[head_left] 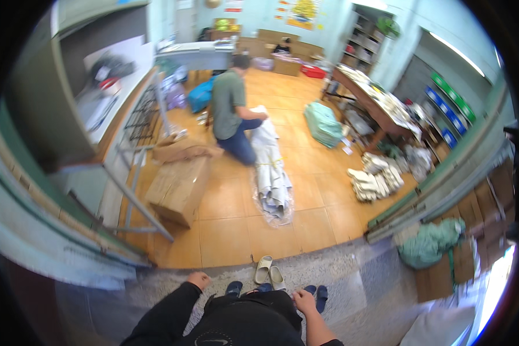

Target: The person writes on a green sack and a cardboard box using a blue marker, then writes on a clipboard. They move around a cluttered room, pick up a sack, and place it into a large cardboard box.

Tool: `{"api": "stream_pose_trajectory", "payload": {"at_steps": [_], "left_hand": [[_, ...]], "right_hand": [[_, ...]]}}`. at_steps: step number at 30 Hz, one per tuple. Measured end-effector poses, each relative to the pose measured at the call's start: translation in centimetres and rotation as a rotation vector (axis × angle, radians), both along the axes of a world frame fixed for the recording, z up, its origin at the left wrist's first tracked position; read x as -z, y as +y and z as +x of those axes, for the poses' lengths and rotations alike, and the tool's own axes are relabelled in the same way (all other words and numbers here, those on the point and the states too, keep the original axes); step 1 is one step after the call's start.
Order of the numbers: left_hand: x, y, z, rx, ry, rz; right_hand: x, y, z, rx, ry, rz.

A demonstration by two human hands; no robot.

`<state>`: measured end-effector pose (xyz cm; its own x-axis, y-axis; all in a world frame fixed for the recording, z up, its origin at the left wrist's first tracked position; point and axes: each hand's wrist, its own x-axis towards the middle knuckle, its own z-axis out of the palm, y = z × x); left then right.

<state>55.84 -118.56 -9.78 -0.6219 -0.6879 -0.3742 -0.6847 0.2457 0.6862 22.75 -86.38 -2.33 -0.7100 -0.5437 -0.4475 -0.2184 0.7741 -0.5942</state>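
Observation:
My left hand (199, 281) hangs beside my body, over the grey stone floor, its fingers loosely curled and holding nothing I can see. On the other side, my right hand (303, 300) rests close against my dark clothes; its fingers are small and partly hidden. Just ahead of me lies a pair of pale clogs (263, 269). Dark blue slippers (322, 297) stand next to my right hand, and another dark slipper (234, 288) is between my left hand and the clogs.
Past the doorway, a person (229, 109) in a green shirt kneels, one hand on a long white wrapped bundle (269, 167). A cardboard box (179, 190) stands left. Gloves (376, 181) lie in a pile right, below a cluttered wooden table (380, 109). A green bundle (324, 124) sits nearby.

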Motion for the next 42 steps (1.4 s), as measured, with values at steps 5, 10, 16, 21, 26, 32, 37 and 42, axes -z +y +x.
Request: {"api": "stream_pose_trajectory", "payload": {"at_steps": [5,10,16,21,26,32,37,42], "left_hand": [[-0.5,0.5,-2.7,0.474,0.02,-0.084],[3.1,-2.4,1.2,0.211,-0.168,0.049],[3.4,-3.7,8.1,-0.028,-0.411,0.09],[2.2,-2.5,5.7,-0.12,-0.333,0.207],[-2.1,1.9,-4.3,-0.018,-0.265,0.275],[-8.2,6.8,-14.4,0.146,-0.101,0.168],[-7.3,6.8,-14.6,0.421,-0.245,-0.143],[-7.8,6.2,-13.6,0.322,-0.35,-0.044]], "right_hand": [[3.9,10.3,3.0,0.082,0.063,0.26],[6.4,17.2,4.6,0.305,-0.334,0.464],[5.3,12.8,1.8,0.179,-0.182,0.354],[2.6,5.9,-2.7,0.131,-0.044,0.139],[2.8,5.5,-7.9,0.01,-0.085,0.114],[5.4,10.9,-14.1,-0.03,-0.091,0.212],[6.6,15.8,-18.1,0.17,-0.335,0.294],[7.0,17.9,-19.0,0.259,-0.385,0.321]]}}
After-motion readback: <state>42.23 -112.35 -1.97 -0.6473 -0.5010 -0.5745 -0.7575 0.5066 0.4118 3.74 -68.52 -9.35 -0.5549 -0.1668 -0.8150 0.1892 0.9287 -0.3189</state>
